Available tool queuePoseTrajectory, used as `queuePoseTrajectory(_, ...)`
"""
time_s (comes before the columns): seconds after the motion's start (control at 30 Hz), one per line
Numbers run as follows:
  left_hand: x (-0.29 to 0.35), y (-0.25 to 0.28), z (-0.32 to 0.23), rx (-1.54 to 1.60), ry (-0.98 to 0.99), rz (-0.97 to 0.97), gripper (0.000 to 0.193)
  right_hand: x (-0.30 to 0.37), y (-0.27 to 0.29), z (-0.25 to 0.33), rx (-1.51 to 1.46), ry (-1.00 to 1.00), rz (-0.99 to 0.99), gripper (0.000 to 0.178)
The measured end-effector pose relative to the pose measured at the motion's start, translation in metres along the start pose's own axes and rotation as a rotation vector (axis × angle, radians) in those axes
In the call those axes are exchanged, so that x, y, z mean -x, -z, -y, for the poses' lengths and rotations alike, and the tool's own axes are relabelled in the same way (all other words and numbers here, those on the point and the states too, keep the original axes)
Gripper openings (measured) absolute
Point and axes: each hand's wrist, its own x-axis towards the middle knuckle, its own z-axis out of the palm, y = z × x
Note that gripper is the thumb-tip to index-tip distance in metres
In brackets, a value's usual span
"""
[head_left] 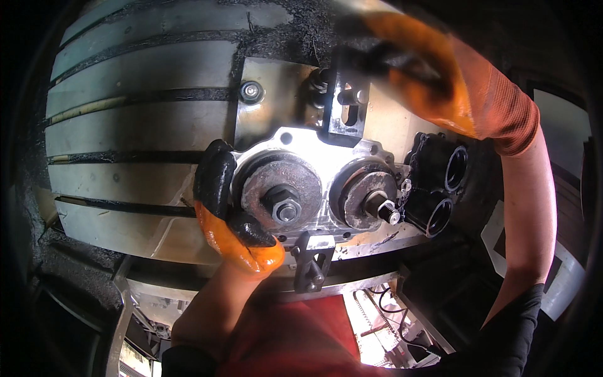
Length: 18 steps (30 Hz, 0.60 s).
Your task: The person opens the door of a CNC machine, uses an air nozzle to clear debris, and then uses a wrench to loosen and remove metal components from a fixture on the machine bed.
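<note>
A bright, flat metal casting (308,141) with two round openings lies on a slotted machine table (138,125). Thick round washers cover both openings: the left washer (257,188) carries a large hex nut (286,212), the right washer (355,204) a protruding threaded stud (391,215). My left hand (220,210), in an orange glove with black fingers, curls around the casting's left edge. Blurred by motion, my gloved right hand (433,75) is raised beside the slotted clamp (342,116) at the casting's far side; its fingers are smeared. Another clamp (308,264) with a bolt holds the near edge.
To the right of the casting stands a dark part with two round ports (453,168). A socket-head bolt (252,92) sits in the plate beyond. Dark chips (301,31) are heaped at the back. Below the table's near edge, coiled cables (386,308) show.
</note>
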Motion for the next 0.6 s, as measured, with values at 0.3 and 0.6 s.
queuePoseTrajectory(0.3, -0.001, -0.006, 0.000, 0.057, -0.006, 0.001, 0.067, 0.006, -0.024, -0.038, -0.019, 0.014, -0.011, 0.059)
queuePoseTrajectory(0.6, -0.013, -0.007, -0.004, 0.159, 0.016, -0.052, 0.061, -0.001, -0.044, -0.023, -0.146, -0.166, -0.161, 0.037)
